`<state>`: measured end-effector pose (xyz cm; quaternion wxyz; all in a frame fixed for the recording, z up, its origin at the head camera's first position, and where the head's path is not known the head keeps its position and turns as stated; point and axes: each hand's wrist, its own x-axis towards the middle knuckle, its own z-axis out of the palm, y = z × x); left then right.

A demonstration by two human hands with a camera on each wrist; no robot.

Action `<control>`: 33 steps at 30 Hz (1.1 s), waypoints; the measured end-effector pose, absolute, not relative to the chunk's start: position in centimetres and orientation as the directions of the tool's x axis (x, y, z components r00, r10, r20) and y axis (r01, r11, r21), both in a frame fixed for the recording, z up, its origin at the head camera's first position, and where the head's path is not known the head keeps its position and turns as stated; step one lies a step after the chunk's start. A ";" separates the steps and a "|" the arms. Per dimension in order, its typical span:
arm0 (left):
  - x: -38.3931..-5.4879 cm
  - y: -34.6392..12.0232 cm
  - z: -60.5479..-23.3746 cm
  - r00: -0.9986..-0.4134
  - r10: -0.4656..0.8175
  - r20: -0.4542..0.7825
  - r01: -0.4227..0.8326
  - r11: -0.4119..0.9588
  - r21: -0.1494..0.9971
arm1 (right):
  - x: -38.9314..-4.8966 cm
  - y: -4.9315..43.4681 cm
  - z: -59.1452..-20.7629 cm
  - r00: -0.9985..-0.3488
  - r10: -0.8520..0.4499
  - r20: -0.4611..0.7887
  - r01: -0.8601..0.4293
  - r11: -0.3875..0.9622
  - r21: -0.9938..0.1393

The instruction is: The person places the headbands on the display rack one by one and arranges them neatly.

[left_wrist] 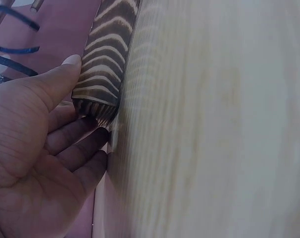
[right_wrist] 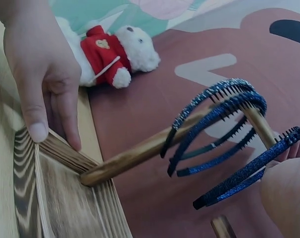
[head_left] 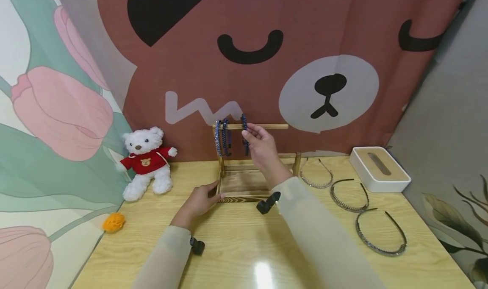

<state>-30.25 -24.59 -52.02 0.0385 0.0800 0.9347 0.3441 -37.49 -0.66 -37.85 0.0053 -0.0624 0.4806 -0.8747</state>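
Observation:
A wooden stand (head_left: 244,199) has an upright post on the left carrying a horizontal rod (head_left: 276,126). On the rod's left end hang two blue toothed headbands (head_left: 217,138), close together. My right hand (head_left: 263,148) pinches another dark blue headband (right_wrist: 239,171) between thumb and fingers, at its top where it loops over the rod. Down at the front left corner of the stand's base, my left hand (head_left: 199,201) grips the wood, thumb at the front and fingers along the side. The left wrist view shows the thumb and curled fingers around the striped corner (left_wrist: 103,74).
Three headbands (head_left: 381,251) lie in a row on the right of the table (head_left: 236,246). Behind them stands a white tissue box (head_left: 381,185) with a wooden lid. A white teddy bear (head_left: 148,162) in red sits at the left, near an orange yarn ball (head_left: 113,222).

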 end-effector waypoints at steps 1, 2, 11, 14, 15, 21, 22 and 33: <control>-30.3 -24.6 -52.0 -0.984 0.176 -0.019 0.122 0.749 0.652 | -37.5 -1.0 -37.9 -0.992 -0.067 0.105 -0.053 -0.532 -0.845; -30.3 -24.6 -52.0 -0.985 0.174 -0.020 0.119 0.748 0.653 | -37.6 -1.3 -37.9 -0.992 -0.066 0.108 -0.057 -0.529 -0.847; -30.2 -24.5 -51.9 -0.986 0.168 -0.013 0.119 0.748 0.653 | -38.0 -3.2 -38.4 -0.996 -0.037 0.080 -0.050 -0.505 -0.862; -30.2 -24.4 -51.8 -0.986 0.168 -0.015 0.118 0.748 0.654 | -38.0 -3.6 -38.5 -0.997 -0.019 0.069 -0.050 -0.514 -0.856; -30.2 -24.4 -51.8 -0.986 0.168 -0.015 0.118 0.749 0.652 | -37.9 -3.7 -38.4 -0.997 -0.014 0.070 -0.053 -0.519 -0.853; -30.2 -24.4 -52.0 -0.986 0.168 0.005 0.133 0.764 0.632 | -37.8 -4.7 -38.4 -0.997 -0.007 0.076 -0.061 -0.527 -0.848; -30.1 -24.4 -51.9 -0.986 0.169 0.008 0.136 0.764 0.630 | -37.8 -4.8 -38.4 -0.997 -0.006 0.078 -0.063 -0.524 -0.849; -30.2 -24.4 -51.8 -0.988 0.155 -0.008 0.114 0.757 0.644 | -37.8 -5.3 -38.2 -0.997 -0.016 0.076 -0.059 -0.476 -0.877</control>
